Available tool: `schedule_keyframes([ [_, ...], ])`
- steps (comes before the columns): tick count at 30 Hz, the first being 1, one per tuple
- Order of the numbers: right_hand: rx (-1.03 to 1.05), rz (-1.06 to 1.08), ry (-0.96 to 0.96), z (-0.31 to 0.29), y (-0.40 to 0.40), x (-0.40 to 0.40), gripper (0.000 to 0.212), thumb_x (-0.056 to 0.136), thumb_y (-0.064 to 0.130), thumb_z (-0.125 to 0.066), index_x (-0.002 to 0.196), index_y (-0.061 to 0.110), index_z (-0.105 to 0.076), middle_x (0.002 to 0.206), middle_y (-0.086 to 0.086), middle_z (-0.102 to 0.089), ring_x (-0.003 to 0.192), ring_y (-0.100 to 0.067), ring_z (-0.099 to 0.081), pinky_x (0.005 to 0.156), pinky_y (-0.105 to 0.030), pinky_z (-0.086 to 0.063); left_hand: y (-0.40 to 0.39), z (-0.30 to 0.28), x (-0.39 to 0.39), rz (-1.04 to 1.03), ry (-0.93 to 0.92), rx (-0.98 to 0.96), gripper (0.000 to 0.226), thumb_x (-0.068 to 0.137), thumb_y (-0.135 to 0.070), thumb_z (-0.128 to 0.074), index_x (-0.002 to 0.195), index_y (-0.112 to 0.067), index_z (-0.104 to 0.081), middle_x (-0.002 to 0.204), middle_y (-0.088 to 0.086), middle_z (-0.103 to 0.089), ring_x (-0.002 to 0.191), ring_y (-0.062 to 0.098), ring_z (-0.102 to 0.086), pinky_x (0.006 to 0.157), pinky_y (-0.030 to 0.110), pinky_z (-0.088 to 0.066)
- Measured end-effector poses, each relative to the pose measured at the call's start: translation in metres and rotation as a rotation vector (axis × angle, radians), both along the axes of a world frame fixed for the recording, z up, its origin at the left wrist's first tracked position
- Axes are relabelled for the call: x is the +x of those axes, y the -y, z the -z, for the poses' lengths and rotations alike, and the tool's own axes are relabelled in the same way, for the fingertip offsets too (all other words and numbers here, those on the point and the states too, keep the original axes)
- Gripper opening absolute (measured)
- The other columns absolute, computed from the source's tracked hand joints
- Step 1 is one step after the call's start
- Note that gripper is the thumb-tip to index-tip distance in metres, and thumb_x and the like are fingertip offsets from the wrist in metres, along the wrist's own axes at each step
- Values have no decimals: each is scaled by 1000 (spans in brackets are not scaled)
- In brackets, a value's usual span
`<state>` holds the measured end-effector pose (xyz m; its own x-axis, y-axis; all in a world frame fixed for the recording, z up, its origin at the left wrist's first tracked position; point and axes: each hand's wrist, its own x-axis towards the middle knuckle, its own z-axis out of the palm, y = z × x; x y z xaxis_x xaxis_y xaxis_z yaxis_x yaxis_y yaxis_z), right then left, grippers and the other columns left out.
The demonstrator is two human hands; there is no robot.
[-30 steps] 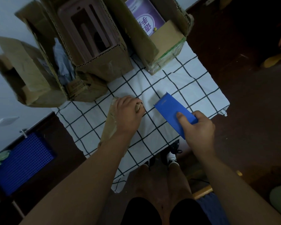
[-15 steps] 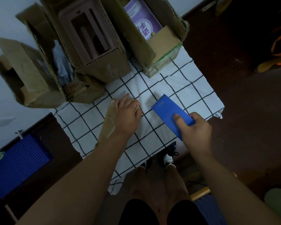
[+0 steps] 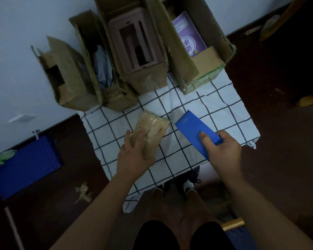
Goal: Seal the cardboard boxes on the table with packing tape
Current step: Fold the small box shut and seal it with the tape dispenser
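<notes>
Sealing step: small taped cardboard box (image 3: 150, 132), hidden under the palm a second ago, now shows glossy tape; it looks nearly sealed.
Left hand (image 3: 134, 156): fingers flat, pressing the box onto the checked tablecloth (image 3: 215, 107).
Right hand (image 3: 222, 150): fingers and thumb clamped on a blue scraper (image 3: 193, 129), just beside the box.
Open boxes (image 3: 143, 51): behind, unsealed.
</notes>
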<state>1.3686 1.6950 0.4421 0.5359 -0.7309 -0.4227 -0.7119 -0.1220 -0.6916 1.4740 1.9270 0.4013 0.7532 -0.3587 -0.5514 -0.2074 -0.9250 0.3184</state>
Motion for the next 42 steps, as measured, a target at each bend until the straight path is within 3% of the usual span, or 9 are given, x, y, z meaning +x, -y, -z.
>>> schedule_keyframes([
  [10, -8, -90, 48, 7, -5, 3, 48, 77, 56, -65, 62, 14, -46, 54, 2, -45, 48, -5, -46, 42, -16, -35, 42, -5, -5, -412, -13, -42, 98, 78, -68, -62, 152, -37, -6, 131, 11, -26, 104, 33, -51, 81, 43, -48],
  [15, -44, -117, 70, 3, 11, -2, 46, 85, 44, -71, 60, 19, -42, 53, 4, -43, 46, -3, -46, 41, -14, -35, 73, -9, -14, -622, -118, -410, 48, 92, -34, -63, 132, -20, -42, 105, 3, -52, 84, 8, -53, 74, 32, -48],
  [17, -56, -105, 69, -1, 18, -2, 45, 87, 41, -72, 61, 18, -43, 53, 4, -43, 47, -1, -47, 42, -12, -35, 75, -17, -21, -538, -47, -427, 26, 90, -27, -65, 111, -19, -52, 95, -2, -56, 84, 4, -55, 71, 27, -42],
  [20, -74, -104, 70, -9, 28, -2, 46, 89, 39, -72, 61, 16, -43, 52, 4, -40, 46, -2, -45, 43, -12, -36, 71, -17, -22, -166, 174, -173, 66, 84, -27, -67, 144, -16, -41, 130, 10, -43, 116, 25, -43, 91, 38, -43],
  [23, -87, -124, 46, -15, 37, 0, 44, 89, 41, -71, 63, 15, -46, 54, 3, -43, 47, -2, -47, 43, -12, -36, 72, -11, -11, 212, 252, -63, 95, 77, -35, -72, 155, -29, -19, 156, 10, -21, 142, 35, -18, 114, 52, -23],
  [28, -55, -107, 18, -20, 46, 4, 46, 87, 44, -71, 65, 12, -47, 54, 6, -44, 46, -6, -42, 46, -27, -34, 90, 12, 7, 343, 186, 26, 82, 88, -49, -62, 154, -37, -15, 164, 3, -4, 148, 34, -7, 116, 55, -17],
  [35, 1, -202, 3, -33, 67, 13, 49, 77, 57, -66, 59, 20, -40, 51, 9, -40, 46, -8, -36, 50, -32, -31, 115, 14, -4, 183, 108, 6, 84, 89, -48, -56, 155, -32, -8, 164, 7, 4, 148, 37, 6, 117, 58, -5],
  [40, 67, -338, 19, -26, 117, 24, 44, 84, 29, -76, 61, 8, -46, 55, 2, -37, 51, -10, -36, 51, -27, -30, 142, -13, -4, -327, 195, -525, 40, 89, -24, -41, 121, -13, -61, 129, 5, -56, 120, 19, -46, 105, 29, -34],
  [42, 113, -430, 21, -24, 141, 31, 40, 85, 23, -77, 68, -2, -51, 61, -15, -42, 54, -14, -38, 48, -20, -29, 161, -29, 6, -762, -154, -638, 29, 97, -23, -42, 113, -18, -66, 118, 0, -66, 105, 16, -58, 97, 26, -44],
])
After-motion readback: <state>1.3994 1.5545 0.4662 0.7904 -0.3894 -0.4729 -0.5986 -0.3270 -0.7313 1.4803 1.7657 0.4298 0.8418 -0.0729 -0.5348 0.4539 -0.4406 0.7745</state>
